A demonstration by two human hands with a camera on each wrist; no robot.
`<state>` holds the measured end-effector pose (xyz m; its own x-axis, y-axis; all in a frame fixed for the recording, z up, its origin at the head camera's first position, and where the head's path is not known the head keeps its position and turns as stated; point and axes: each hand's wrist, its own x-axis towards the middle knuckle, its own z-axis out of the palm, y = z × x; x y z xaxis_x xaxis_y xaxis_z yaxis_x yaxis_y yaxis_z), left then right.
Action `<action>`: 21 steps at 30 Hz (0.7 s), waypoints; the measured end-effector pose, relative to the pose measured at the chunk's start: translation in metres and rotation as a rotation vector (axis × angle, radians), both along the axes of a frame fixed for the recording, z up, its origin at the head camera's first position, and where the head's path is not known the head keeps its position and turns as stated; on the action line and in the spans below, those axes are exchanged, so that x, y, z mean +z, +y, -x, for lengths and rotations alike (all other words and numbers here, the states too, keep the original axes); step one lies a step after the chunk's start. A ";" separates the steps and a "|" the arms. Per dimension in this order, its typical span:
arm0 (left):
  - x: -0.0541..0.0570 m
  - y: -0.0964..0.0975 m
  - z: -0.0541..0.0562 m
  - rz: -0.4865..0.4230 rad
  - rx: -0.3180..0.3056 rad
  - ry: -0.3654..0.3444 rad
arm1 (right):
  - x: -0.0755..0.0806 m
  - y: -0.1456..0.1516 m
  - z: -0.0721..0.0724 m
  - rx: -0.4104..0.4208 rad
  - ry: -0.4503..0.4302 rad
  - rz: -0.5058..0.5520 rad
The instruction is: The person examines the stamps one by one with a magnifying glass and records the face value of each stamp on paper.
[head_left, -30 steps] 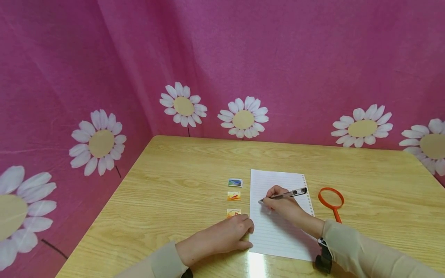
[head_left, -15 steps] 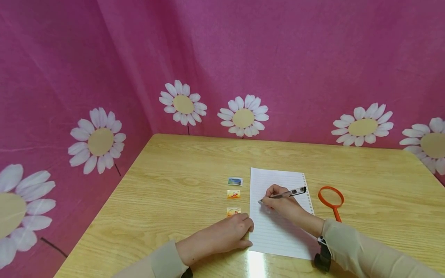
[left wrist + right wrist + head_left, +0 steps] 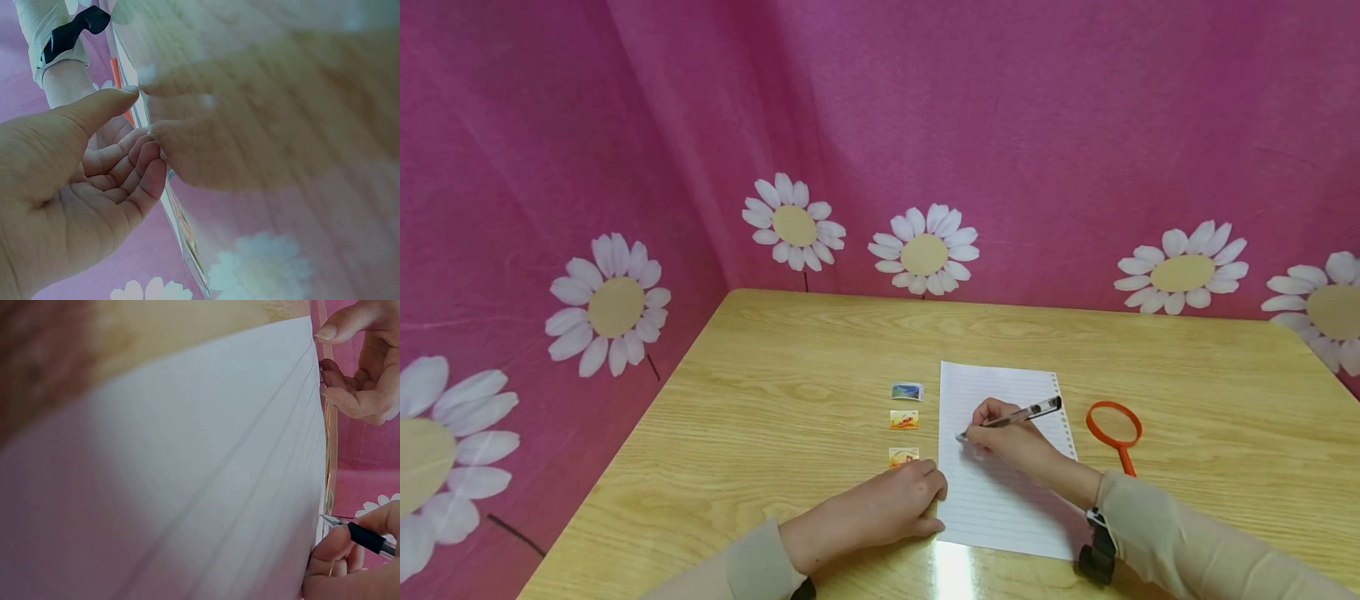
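A black-and-clear pen (image 3: 1028, 413) is pinched in my right hand (image 3: 1011, 437), its tip pointing down at the left part of a lined sheet of paper (image 3: 992, 517). In the right wrist view the pen's metal tip and black grip (image 3: 365, 536) show close to the paper surface. My left hand (image 3: 898, 504) rests at the sheet's left edge with loosely bent fingers, thumb apart from them. Its fingertips (image 3: 150, 134) touch down by the paper's edge in the left wrist view. Just beyond this hand lies a yellow stamp-like picture (image 3: 902, 456), partly covered by it.
Two more small stamp-like pictures, one yellow-orange (image 3: 904, 420) and one blue-green (image 3: 907, 392), lie in a column left of the sheet. An orange magnifying glass (image 3: 1114, 423) lies to the right, its handle end behind the right sleeve. A pink flowered curtain (image 3: 1045, 150) borders the wooden table (image 3: 790, 367).
The pen has tilted slightly in my right hand, its tip staying near the same spot on the sheet. My left hand has stayed in place.
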<state>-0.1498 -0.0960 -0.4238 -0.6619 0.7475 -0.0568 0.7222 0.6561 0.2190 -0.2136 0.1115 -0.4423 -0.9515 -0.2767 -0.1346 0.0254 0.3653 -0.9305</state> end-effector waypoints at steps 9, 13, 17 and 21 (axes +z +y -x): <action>0.002 0.000 -0.001 0.002 0.010 -0.007 | 0.001 -0.001 0.000 -0.042 -0.003 -0.019; 0.002 0.000 -0.001 0.003 0.010 -0.003 | 0.002 -0.002 0.000 -0.022 0.015 -0.026; 0.003 0.000 -0.001 0.008 0.010 -0.009 | 0.003 -0.003 0.000 -0.004 0.023 -0.017; 0.002 0.001 -0.001 0.011 0.014 -0.024 | 0.003 -0.002 -0.001 -0.004 0.020 -0.009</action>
